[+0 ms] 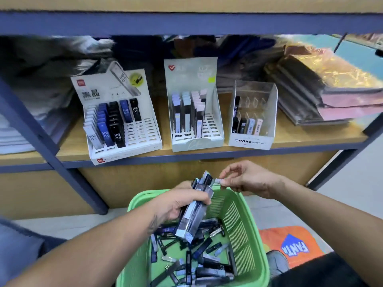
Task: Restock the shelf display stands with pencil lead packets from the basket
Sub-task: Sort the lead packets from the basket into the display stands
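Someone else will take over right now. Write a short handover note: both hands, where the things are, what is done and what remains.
Left hand: grips a bundle of lead packets above the green basket.
Right hand: pinches one packet at the bundle's top.
Three stands on the shelf: left stand, middle stand, Mono stand. All are partly filled, with empty slots.
Left: many loose packets still lie in the basket.

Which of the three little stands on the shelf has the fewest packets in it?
The right-hand stand, the clear one labelled MONO. It holds only about five packets, mostly in its front row. The left stand and middle stand each hold several filled rows.
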Demonstrator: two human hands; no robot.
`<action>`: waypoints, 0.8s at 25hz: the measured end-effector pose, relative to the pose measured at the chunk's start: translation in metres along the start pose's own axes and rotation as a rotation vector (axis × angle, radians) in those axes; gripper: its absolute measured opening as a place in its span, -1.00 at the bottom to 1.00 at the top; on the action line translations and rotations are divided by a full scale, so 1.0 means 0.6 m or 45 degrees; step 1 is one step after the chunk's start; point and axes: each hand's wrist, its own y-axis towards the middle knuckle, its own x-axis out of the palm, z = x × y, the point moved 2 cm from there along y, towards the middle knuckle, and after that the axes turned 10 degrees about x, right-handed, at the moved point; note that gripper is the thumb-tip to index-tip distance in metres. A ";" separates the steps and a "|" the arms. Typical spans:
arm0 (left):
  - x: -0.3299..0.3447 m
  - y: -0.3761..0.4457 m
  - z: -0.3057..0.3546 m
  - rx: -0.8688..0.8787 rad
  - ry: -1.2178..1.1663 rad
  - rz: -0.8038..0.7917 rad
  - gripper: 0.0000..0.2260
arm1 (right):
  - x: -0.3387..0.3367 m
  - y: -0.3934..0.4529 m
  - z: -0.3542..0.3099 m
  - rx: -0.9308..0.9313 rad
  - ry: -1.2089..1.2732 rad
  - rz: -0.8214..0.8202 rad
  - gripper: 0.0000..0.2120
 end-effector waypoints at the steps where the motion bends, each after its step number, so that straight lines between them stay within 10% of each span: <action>1: 0.004 -0.008 0.027 0.027 0.043 -0.017 -0.81 | -0.010 -0.011 -0.017 -0.031 -0.018 0.019 -0.68; 4: 0.014 -0.030 0.103 0.116 0.185 -0.018 -0.84 | -0.047 -0.043 -0.071 -0.134 -0.028 0.122 -0.90; 20: 0.053 0.020 0.315 0.419 0.014 0.179 -0.85 | -0.181 -0.097 -0.193 -0.489 -0.052 0.398 -0.80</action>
